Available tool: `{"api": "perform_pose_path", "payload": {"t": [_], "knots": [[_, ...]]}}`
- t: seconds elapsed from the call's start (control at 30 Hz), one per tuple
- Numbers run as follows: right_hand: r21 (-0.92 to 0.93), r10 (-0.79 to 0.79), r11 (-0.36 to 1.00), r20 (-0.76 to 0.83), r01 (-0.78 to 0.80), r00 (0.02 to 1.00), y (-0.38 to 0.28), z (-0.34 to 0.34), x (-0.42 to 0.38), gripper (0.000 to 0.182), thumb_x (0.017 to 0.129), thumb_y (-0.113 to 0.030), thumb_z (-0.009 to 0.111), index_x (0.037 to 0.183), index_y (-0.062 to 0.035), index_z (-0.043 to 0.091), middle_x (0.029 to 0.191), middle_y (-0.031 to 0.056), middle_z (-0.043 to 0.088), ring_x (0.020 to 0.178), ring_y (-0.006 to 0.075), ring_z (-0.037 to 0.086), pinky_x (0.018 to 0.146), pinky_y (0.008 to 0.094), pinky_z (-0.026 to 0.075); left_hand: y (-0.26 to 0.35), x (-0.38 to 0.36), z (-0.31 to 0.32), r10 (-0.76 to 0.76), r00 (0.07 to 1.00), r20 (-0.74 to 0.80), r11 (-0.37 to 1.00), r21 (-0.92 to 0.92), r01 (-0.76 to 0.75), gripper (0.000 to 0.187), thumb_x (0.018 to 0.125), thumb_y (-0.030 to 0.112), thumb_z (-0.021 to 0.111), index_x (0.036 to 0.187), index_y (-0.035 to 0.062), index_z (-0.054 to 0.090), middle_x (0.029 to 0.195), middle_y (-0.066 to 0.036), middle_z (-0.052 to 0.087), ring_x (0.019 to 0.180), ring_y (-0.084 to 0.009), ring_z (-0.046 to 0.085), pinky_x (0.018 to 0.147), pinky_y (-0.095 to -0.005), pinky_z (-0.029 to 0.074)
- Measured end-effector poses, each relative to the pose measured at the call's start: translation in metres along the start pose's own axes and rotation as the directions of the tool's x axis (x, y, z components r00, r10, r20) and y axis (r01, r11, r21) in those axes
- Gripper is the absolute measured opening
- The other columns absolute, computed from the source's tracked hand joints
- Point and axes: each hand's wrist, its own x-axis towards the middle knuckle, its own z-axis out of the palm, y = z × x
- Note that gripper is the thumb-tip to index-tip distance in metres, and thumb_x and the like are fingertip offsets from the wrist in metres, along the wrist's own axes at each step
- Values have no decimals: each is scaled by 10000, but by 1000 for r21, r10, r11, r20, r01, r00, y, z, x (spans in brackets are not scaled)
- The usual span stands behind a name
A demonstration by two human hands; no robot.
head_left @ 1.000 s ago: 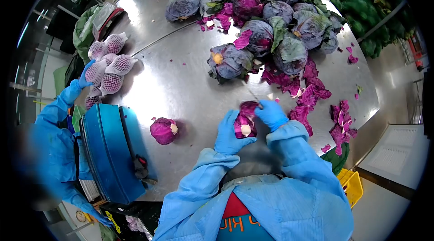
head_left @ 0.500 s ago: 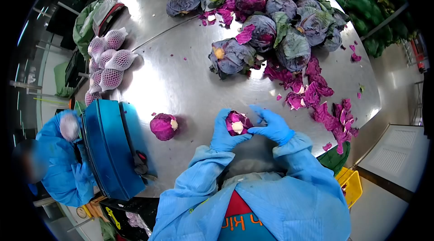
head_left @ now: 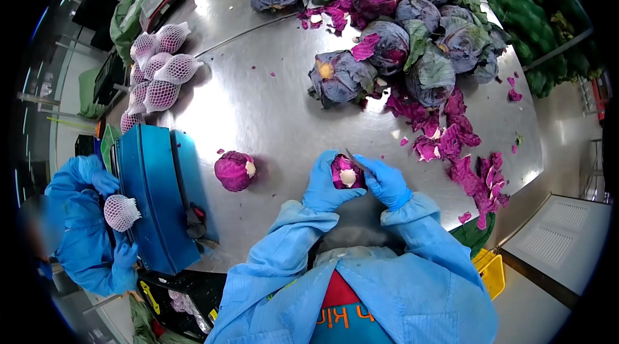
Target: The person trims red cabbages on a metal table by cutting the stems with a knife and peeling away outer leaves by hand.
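Note:
In blue gloves, both my hands are close together above the near part of the steel table. A small purple red cabbage (head_left: 343, 174) with its pale cut stem facing up sits in my left hand (head_left: 321, 183), fingers wrapped round its left side. My right hand (head_left: 387, 184) is closed on a small knife (head_left: 353, 158), whose thin dark blade shows by the cabbage's upper right; the handle is hidden in the glove. Left of my hands, another peeled red cabbage (head_left: 235, 171) lies on the table.
Whole red cabbages (head_left: 416, 38) are heaped at the back right, with loose purple leaves (head_left: 480, 179) along the right side. Net-wrapped cabbages (head_left: 162, 70) lie at the left edge. Beside a blue machine (head_left: 155, 199), a co-worker (head_left: 87, 228) has a netted cabbage (head_left: 122, 212).
My right hand has closed from a more open pose, and the knife blade now shows beside the cabbage. The co-worker's netted cabbage has moved lower. The whole view has shifted slightly.

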Motion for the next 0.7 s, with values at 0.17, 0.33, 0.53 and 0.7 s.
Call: {"api": "perform_pose_path", "payload": {"t": [0.17,0.33,0.53,0.7], "knots": [[64,56,997,-335,-37,940,0,18,-17,377,877,-180,594,1253,-192,580,823,89,609,630,252,597,559,329,484,10,0,-1,30,1000,7,990,137,-30,1020,479,323,942,1290,38,392,1202,-133,471,1101,-275,516,962,-363,439],[256,303,948,-558,-187,772,13,27,-32,240,874,-123,625,1110,-124,668,870,80,683,652,139,599,575,268,480,10,-1,-7,-76,995,63,991,-109,82,1060,480,303,944,1328,36,367,1248,-128,476,1148,-260,503,1003,-363,417],[-75,625,700,-417,-710,660,64,-36,-53,347,890,-347,607,1143,-112,640,891,101,700,753,214,676,673,358,506,-13,-16,-21,-45,984,174,955,-281,94,1083,501,283,938,1360,28,329,1302,-127,442,1220,-252,459,1059,-374,369],[432,600,722,-3,-541,800,2,-21,-18,441,823,-310,716,1194,-93,616,992,116,674,871,180,631,730,314,492,-4,-18,-16,-16,977,211,943,-321,85,1126,496,319,932,1366,9,289,1344,-171,380,1263,-297,410,1086,-398,330]]}}
